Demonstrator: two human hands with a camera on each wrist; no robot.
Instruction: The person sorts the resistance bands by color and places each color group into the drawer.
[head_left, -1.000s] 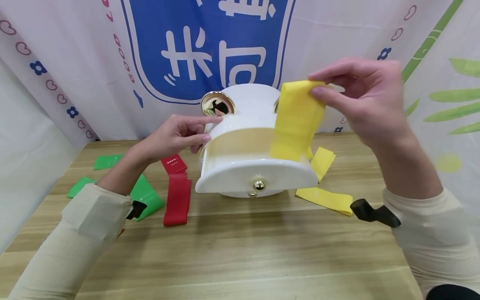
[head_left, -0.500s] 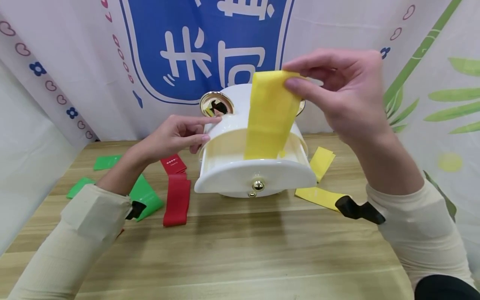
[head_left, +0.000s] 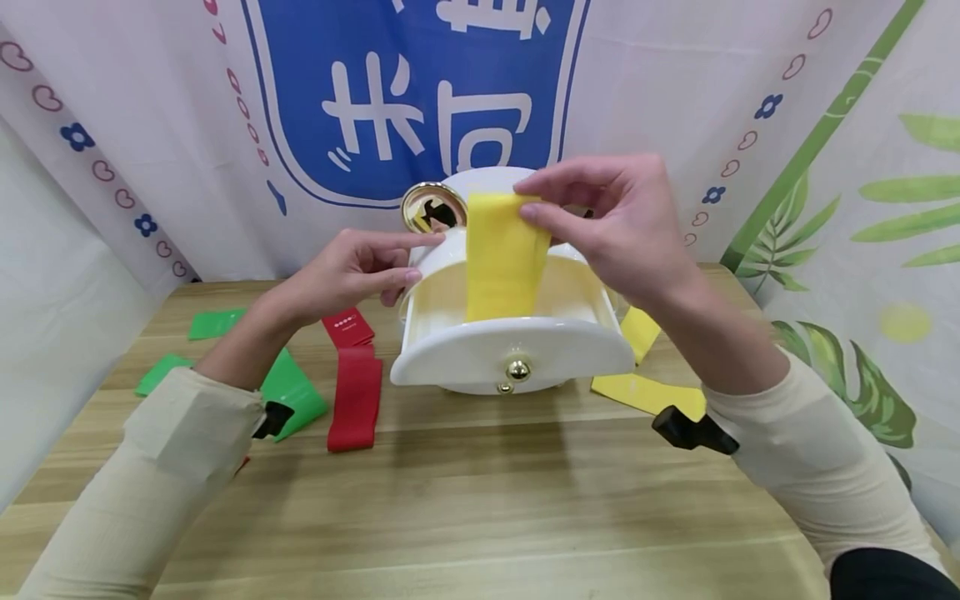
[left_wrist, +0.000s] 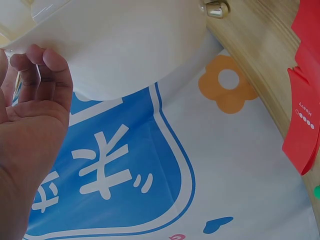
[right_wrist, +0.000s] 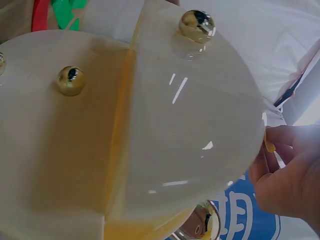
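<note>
A white rounded box [head_left: 442,265] with gold trim stands with its curved drawer [head_left: 450,352] pulled out. At the box's left edge my left hand [head_left: 348,271] grips with thumb and index finger, the other fingers bent; the left wrist view shows this hand [left_wrist: 37,105] against the white shell [left_wrist: 125,50]. My right hand [head_left: 618,221] pinches the top of a folded yellow strip [head_left: 504,258], which hangs down behind the drawer front, its lower end hidden. In the right wrist view, my right hand [right_wrist: 290,167] is beside the white front [right_wrist: 200,110], a bit of yellow [right_wrist: 269,142] between the fingers.
Red strips [head_left: 356,400] and green strips [head_left: 291,396] lie left of the box on the wooden table [head_left: 480,500]. Yellow strips [head_left: 648,395] lie to its right. A printed curtain [head_left: 637,75] hangs behind.
My right hand has moved left and ends lower, bringing the yellow strip from the drawer's right side to its middle. My left hand has stayed in place.
</note>
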